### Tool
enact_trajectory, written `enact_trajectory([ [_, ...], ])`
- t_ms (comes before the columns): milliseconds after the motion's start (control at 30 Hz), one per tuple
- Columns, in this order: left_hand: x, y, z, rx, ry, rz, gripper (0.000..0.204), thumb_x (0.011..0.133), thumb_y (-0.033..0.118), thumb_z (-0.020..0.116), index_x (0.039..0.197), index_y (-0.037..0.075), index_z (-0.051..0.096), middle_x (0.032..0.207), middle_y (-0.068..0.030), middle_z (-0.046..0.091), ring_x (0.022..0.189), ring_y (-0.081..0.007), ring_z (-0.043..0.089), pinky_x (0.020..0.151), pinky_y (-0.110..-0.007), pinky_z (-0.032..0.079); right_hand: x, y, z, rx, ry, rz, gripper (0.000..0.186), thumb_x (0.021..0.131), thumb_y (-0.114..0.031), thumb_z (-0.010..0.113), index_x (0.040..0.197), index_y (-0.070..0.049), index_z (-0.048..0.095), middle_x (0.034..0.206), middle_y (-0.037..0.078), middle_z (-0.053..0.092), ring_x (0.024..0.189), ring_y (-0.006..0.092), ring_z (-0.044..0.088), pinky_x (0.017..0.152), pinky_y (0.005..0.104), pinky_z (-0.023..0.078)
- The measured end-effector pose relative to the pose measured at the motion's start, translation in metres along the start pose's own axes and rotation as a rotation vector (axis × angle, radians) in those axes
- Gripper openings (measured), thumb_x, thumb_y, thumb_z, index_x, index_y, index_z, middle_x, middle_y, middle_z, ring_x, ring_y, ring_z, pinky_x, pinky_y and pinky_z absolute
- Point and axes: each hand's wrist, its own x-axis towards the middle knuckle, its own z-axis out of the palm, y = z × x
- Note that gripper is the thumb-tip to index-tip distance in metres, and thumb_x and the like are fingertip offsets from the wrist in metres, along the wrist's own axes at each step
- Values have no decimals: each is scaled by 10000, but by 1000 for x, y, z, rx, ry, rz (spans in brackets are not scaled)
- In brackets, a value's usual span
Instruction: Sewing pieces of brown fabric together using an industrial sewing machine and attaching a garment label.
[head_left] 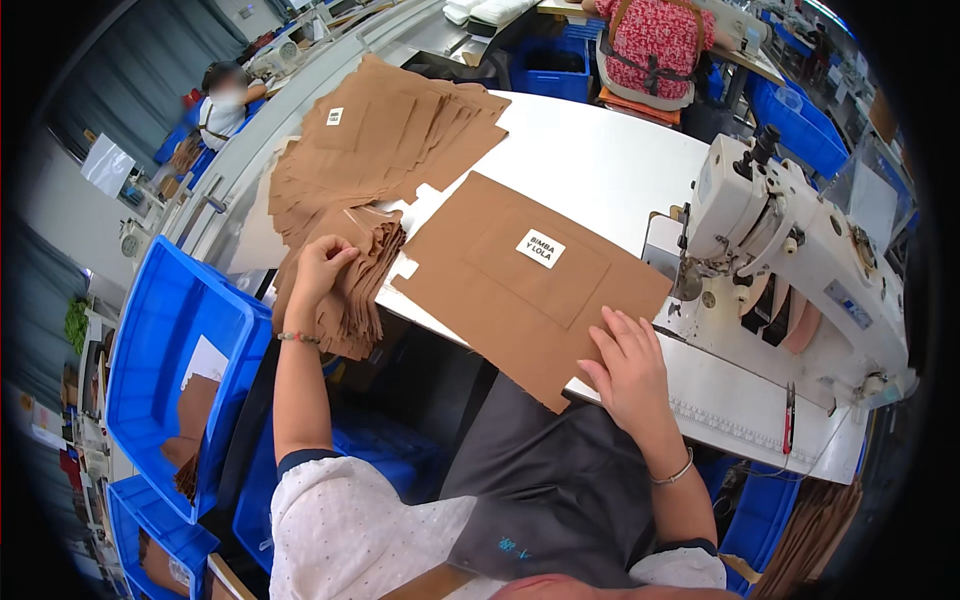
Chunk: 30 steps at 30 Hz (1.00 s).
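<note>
A flat brown fabric panel [480, 265] lies across the white table [590, 135] in front of me, overhanging its near edge. It carries a stitched rectangular patch with a white label [540, 248]. My right hand [630, 370] rests on the panel's near right corner, fingers stretched out. To the left, a folded bunch of brown fabric pieces [368, 290] droops over the table edge. My left hand [322, 265] is at that bunch, thumb and fingertips pinched together at its top; they appear to grip a piece there. Behind it spreads a fanned stack of similar brown panels [400, 125].
A white sewing machine [810, 260] stands at the right of the table, with red-handled thread snips [789, 425] near it. Blue bins [135, 370] holding brown pieces are at my left. Other people sit beyond: one in a red patterned top [655, 50], another in white [222, 115].
</note>
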Motion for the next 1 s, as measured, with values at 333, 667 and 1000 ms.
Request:
enact_trajectory([
  [333,29,92,24,-515,42,191,167,1010,129,630,880,39,680,1373,-70,625,1116,-92,582,965,-234,443,4,-4,-4,-41,-105,61,602,900,-411,711,1382,-68,600,1502,213,485,1407,386,433,1155,594,313],
  [667,-28,227,228,53,-576,664,273,909,268,753,1092,71,703,1191,-99,690,1085,-254,625,957,-401,433,0,6,0,21,-74,40,525,874,-409,722,1244,-40,670,1326,172,605,1314,366,498,1159,572,295],
  [1000,-45,207,230,368,-267,866,435,769,480,824,856,88,657,724,-33,607,744,-231,582,726,-378,420,-4,6,1,22,-122,70,581,801,-424,756,1217,-24,692,1276,173,643,1308,333,509,1158,547,297],
])
